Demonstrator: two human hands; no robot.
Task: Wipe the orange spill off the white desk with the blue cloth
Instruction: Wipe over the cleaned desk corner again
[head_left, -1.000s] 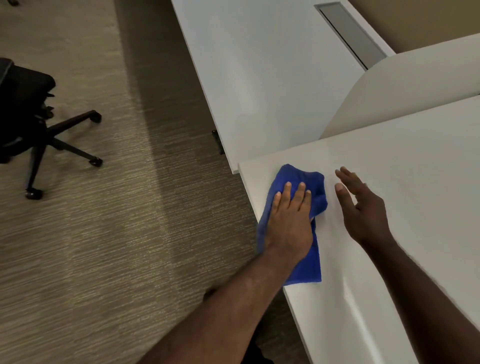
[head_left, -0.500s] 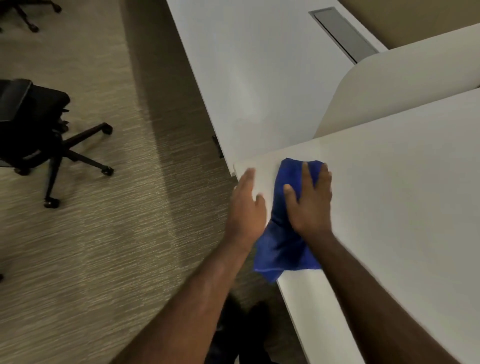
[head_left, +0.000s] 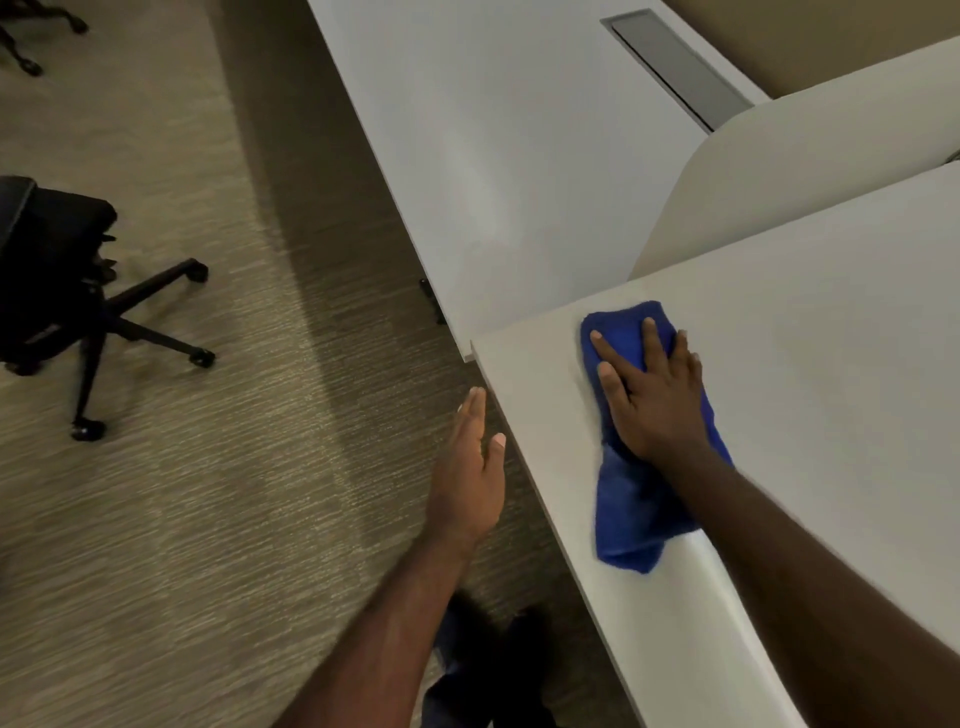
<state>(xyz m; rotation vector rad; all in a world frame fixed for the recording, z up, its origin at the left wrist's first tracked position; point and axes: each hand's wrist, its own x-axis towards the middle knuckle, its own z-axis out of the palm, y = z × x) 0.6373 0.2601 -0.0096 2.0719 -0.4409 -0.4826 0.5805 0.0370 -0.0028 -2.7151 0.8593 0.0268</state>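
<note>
A single head-worn wide-angle view looks steeply down and forward from close above the near corner of the white desk (head_left: 810, 332) — desk filling the right, carpet (head_left: 171, 509) and office chair (head_left: 57, 270) the left.

White desk (head_left: 810, 364), blue cloth (head_left: 631, 499) flat near its corner

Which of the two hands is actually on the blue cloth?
The right hand: it lies flat on the blue cloth on the white desk. The left hand hangs open beside the desk edge, over the carpet.
</note>
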